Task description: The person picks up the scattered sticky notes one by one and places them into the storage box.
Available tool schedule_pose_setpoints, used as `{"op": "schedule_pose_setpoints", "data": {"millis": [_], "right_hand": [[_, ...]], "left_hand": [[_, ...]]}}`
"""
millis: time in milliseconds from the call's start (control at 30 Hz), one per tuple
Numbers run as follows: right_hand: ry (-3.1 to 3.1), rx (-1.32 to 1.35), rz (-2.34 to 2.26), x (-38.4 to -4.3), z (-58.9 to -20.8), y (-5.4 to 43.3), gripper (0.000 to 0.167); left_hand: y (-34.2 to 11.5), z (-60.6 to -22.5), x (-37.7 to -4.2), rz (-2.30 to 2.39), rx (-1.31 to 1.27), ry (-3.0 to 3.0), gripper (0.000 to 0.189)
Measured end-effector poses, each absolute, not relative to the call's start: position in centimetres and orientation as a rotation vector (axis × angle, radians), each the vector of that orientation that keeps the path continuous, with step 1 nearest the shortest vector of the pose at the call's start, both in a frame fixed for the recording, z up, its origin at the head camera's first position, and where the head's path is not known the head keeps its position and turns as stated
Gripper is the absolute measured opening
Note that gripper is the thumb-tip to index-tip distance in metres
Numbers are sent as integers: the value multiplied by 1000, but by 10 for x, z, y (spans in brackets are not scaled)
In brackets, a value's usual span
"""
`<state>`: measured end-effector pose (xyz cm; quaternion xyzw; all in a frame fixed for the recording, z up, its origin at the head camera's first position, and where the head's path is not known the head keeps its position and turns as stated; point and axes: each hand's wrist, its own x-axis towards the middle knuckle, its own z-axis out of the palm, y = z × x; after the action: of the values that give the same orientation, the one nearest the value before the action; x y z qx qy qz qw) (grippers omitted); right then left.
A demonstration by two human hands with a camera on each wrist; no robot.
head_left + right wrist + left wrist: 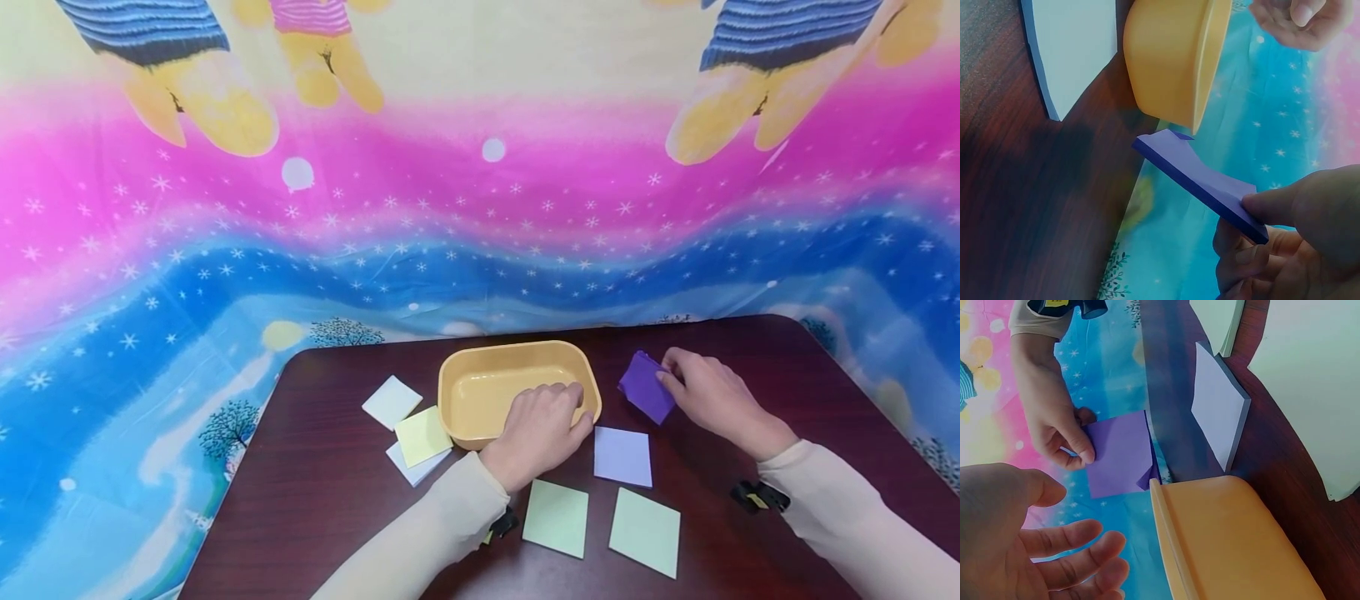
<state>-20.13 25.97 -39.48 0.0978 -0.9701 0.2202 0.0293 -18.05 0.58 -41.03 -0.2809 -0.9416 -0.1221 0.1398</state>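
A purple sticky-note pad [647,388] is pinched between the thumb and fingers of my right hand [716,402], right of the yellow basin [465,429]. In the right wrist view the pad [1191,172] shows its thick dark side, and its top sheet bends up. One corner of the pad [1119,456] is folded in the left wrist view. My left hand [542,433] hovers over the basin's front right part. Its fingers [1079,559] are loosely bent with nothing between them, and the thumb stands apart.
A lavender pad [623,457] lies right of the basin on the dark table [315,500]. Two pale green pads [556,518] lie nearer the front. Left of the basin, a yellow pad [422,436] overlaps a whitish one, beside a cream pad [392,402]. A patterned cloth [480,208] hangs behind.
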Motion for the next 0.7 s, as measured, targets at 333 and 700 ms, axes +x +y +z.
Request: {"op": "schedule_pose_setpoints", "data": {"millis": [333, 700], "right_hand": [[-2978, 315, 668, -201, -388, 258, 13], [-2980, 311, 659, -198, -382, 255, 13]], "left_hand": [[9, -407, -184, -336, -808, -2726, 23], [11, -404, -184, -351, -801, -2715, 22]]}}
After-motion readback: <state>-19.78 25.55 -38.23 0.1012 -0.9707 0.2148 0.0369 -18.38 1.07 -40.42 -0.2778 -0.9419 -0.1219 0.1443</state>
